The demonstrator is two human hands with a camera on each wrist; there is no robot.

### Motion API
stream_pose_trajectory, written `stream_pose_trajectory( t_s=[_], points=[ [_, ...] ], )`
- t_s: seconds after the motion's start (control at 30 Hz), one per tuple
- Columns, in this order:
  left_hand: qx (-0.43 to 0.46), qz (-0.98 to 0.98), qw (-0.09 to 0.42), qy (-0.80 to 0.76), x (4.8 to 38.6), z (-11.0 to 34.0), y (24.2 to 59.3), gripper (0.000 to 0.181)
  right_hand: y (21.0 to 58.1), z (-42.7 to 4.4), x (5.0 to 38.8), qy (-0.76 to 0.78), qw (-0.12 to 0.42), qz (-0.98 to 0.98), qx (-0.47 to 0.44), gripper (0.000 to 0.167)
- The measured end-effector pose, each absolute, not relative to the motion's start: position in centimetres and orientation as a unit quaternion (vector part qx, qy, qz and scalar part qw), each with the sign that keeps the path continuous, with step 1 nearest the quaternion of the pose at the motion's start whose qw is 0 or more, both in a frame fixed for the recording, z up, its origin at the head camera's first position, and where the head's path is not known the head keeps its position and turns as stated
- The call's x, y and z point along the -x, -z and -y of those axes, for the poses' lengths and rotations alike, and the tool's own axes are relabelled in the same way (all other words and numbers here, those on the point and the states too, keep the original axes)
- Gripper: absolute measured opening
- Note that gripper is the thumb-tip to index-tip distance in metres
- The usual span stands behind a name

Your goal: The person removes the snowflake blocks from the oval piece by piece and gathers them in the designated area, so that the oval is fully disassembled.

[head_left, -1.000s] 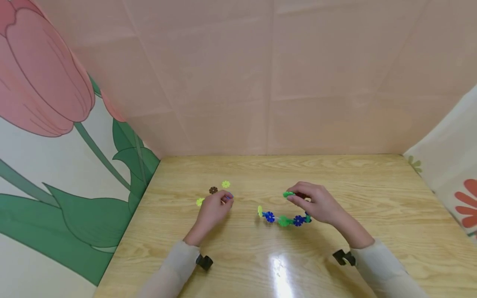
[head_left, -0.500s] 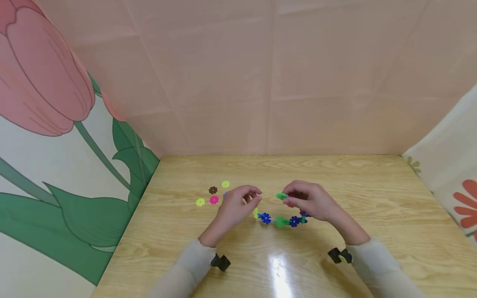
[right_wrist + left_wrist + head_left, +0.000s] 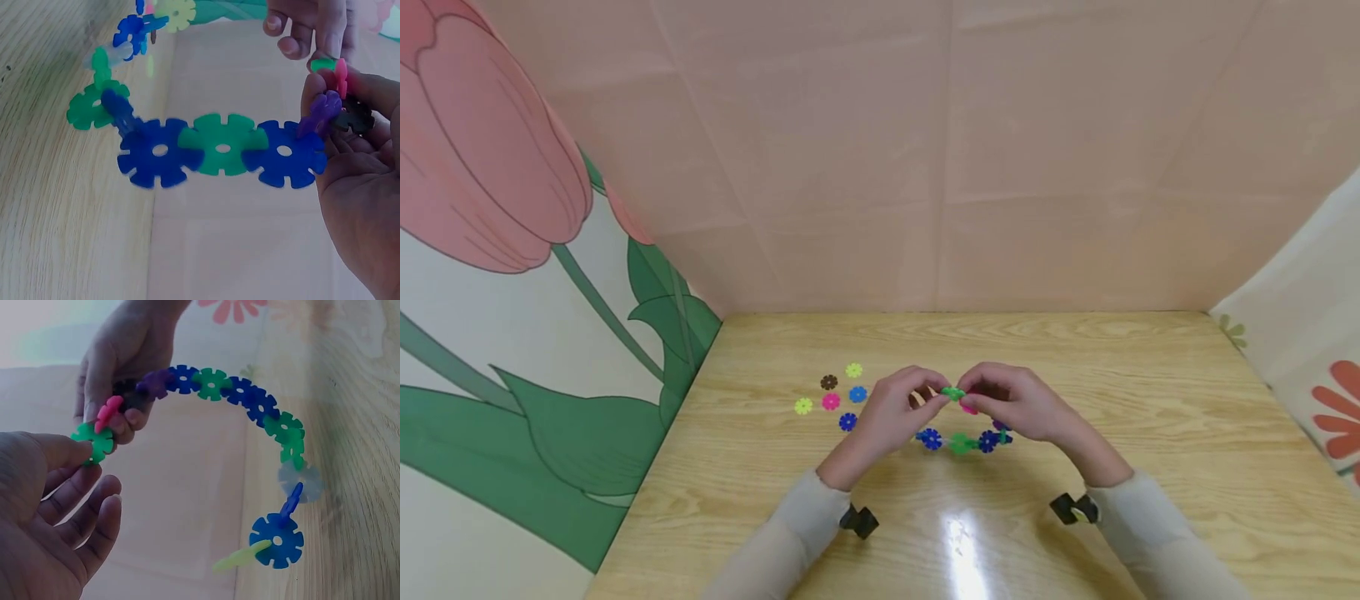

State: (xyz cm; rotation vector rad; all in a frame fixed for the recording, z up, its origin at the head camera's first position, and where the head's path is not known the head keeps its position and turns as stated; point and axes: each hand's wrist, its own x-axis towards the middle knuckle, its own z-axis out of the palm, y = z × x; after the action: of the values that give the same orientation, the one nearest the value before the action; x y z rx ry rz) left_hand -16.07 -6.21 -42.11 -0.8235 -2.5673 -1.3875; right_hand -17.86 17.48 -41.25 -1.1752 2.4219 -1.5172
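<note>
A curved chain of interlocked plastic snowflake discs hangs from my right hand (image 3: 1022, 402), which pinches it near one end by the black disc (image 3: 357, 119) and the pink disc (image 3: 109, 412). At that end sits a green disc (image 3: 100, 447), pinched between the thumb and fingers of my left hand (image 3: 895, 410). The hands almost meet there. From the purple disc (image 3: 322, 112), the chain bends through dark blue discs (image 3: 284, 151), green ones and a clear one (image 3: 300, 482). Its other end is a yellow disc (image 3: 240, 557), hidden behind the left hand in the head view.
Loose discs lie on the wooden table (image 3: 760, 500) left of the hands: yellow (image 3: 853, 370), brown (image 3: 828, 382), pink (image 3: 831, 402), blue (image 3: 858, 394), dark blue (image 3: 847, 422) and another yellow. A pink cloth (image 3: 925, 167) hangs behind the table.
My left hand has moved right, from over the loose discs to the green disc, which it now pinches. The right hand and the chain have shifted slightly left.
</note>
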Motion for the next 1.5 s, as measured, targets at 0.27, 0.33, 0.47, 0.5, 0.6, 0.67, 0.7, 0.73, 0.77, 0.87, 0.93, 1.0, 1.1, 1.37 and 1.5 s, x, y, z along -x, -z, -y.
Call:
stream_pose_trajectory(
  t_s=[0.27, 0.33, 0.47, 0.5, 0.6, 0.67, 0.7, 0.73, 0.77, 0.87, 0.93, 1.0, 1.1, 1.37, 1.5],
  points=[
    [0.266, 0.849, 0.064, 0.452, 16.32, 6.05, 41.91, 0.008, 41.28, -17.43, 17.73, 0.477, 0.026, -0.798, 0.367, 0.023],
    [0.264, 0.848, 0.064, 0.455, 16.31, 6.1, 41.82, 0.009, 41.47, -17.48, 17.65, 0.459, 0.01, -0.807, 0.372, 0.031],
    [0.254, 0.845, 0.062, 0.466, 16.23, 6.21, 41.68, 0.01, 41.87, -17.56, 17.42, 0.428, -0.02, -0.823, 0.372, 0.039],
    [0.251, 0.844, 0.061, 0.47, 16.21, 6.21, 41.63, 0.009, 41.93, -17.56, 17.36, 0.424, -0.026, -0.826, 0.37, 0.038],
    [0.243, 0.842, 0.062, 0.478, 16.18, 6.23, 41.55, 0.009, 42.03, -17.56, 17.26, 0.423, -0.033, -0.829, 0.364, 0.034],
    [0.237, 0.839, 0.063, 0.485, 16.14, 6.22, 41.5, 0.008, 42.0, -17.58, 17.24, 0.429, -0.029, -0.829, 0.358, 0.03],
    [0.235, 0.838, 0.064, 0.489, 16.12, 6.23, 41.48, 0.008, 41.97, -17.59, 17.24, 0.433, -0.024, -0.829, 0.354, 0.027],
    [0.233, 0.837, 0.064, 0.491, 16.12, 6.24, 41.49, 0.008, 41.94, -17.59, 17.24, 0.436, -0.02, -0.828, 0.351, 0.025],
    [0.232, 0.836, 0.065, 0.494, 16.13, 6.26, 41.52, 0.008, 41.9, -17.59, 17.25, 0.439, -0.015, -0.828, 0.348, 0.023],
    [0.227, 0.834, 0.063, 0.499, 16.13, 6.28, 41.56, 0.008, 41.81, -17.53, 17.23, 0.443, -0.005, -0.831, 0.337, 0.017],
    [0.226, 0.834, 0.06, 0.5, 16.16, 6.28, 41.63, 0.008, 41.82, -17.44, 17.22, 0.44, -0.005, -0.833, 0.335, 0.014],
    [0.228, 0.834, 0.055, 0.5, 16.18, 6.31, 41.67, 0.008, 41.87, -17.34, 17.21, 0.437, -0.01, -0.833, 0.338, 0.013],
    [0.241, 0.838, 0.046, 0.487, 16.26, 6.34, 41.74, 0.01, 41.96, -17.17, 17.18, 0.433, -0.023, -0.831, 0.348, 0.014],
    [0.276, 0.858, 0.051, 0.429, 16.26, 6.42, 41.48, 0.019, 42.0, -17.08, 17.08, 0.421, -0.051, -0.831, 0.36, 0.018],
    [0.304, 0.861, 0.092, 0.398, 16.3, 6.38, 41.53, 0.019, 41.9, -17.1, 17.02, 0.421, -0.052, -0.832, 0.357, 0.019]
  ],
)
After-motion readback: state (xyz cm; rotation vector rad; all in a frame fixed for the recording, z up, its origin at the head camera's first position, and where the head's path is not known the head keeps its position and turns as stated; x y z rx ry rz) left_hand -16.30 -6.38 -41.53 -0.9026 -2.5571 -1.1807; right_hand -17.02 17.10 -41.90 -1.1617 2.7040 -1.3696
